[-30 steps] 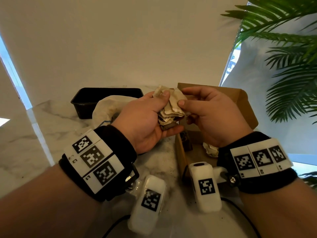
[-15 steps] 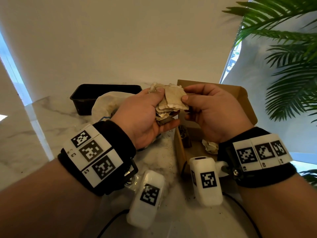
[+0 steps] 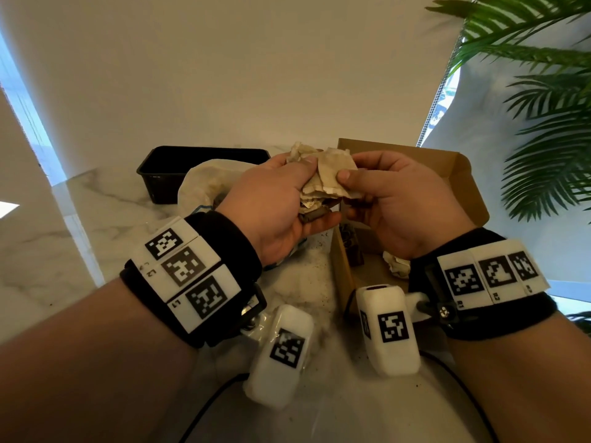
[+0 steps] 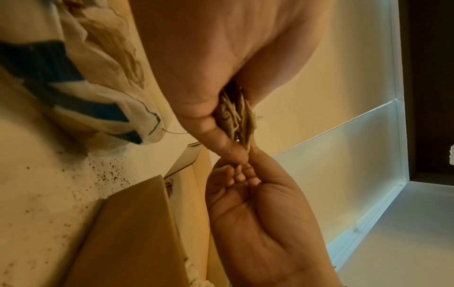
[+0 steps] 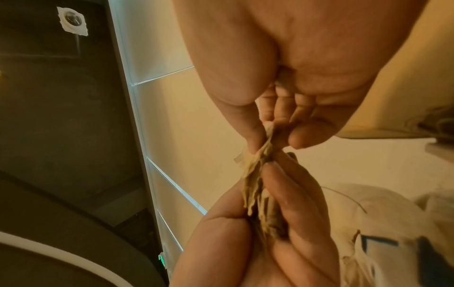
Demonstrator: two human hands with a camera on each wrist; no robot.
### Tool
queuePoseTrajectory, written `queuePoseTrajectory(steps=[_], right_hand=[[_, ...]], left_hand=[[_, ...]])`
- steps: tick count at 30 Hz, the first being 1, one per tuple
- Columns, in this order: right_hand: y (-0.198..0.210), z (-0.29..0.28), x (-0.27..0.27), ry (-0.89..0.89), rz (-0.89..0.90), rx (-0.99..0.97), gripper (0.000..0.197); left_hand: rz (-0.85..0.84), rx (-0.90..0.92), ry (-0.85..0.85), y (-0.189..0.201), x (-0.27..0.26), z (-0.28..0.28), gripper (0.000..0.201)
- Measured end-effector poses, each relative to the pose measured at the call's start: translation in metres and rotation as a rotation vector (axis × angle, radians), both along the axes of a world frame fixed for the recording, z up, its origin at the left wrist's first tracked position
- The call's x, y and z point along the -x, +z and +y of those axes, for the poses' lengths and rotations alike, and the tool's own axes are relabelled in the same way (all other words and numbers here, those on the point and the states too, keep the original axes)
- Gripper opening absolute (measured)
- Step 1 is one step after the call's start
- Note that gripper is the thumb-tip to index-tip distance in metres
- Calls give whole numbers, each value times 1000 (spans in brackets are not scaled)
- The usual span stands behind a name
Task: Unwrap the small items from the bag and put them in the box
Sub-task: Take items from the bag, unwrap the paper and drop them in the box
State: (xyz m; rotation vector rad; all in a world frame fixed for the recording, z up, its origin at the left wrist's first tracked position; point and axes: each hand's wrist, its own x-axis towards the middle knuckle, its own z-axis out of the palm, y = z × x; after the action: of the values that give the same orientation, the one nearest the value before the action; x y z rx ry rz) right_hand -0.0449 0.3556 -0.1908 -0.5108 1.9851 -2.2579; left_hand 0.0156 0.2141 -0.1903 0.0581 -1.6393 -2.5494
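Left hand (image 3: 281, 199) cups wad (image 3: 323, 183) of crumpled wrap, thumb pressing on top; dark item peeks out at bottom. Right hand (image 3: 393, 199) pinches loose flap with thumb and fingers. Wad held in air above box's (image 3: 447, 164) left wall, bag (image 3: 201, 183) just left, toward desk's (image 3: 80, 225) far edge. Best approach: keep left grip firm on core, peel flap rightward slowly, stay over box so item drops in.

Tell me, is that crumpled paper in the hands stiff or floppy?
Probably floppy: the paper wrapping bends into creases where the left hand and right hand pinch it. Likely light, since fingertips alone hold it. Its ragged edges suggest it tears easily.
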Motion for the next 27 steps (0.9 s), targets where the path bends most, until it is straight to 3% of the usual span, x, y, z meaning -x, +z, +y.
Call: queuePoseTrajectory(steps=[20, 27], right_hand=[[3, 2, 0, -73, -6, 11, 14], [14, 20, 1, -184, 36, 77, 20]], left_hand=[[-3, -4, 77, -2, 6, -6, 12], [-26, -3, 61, -7, 8, -6, 14]])
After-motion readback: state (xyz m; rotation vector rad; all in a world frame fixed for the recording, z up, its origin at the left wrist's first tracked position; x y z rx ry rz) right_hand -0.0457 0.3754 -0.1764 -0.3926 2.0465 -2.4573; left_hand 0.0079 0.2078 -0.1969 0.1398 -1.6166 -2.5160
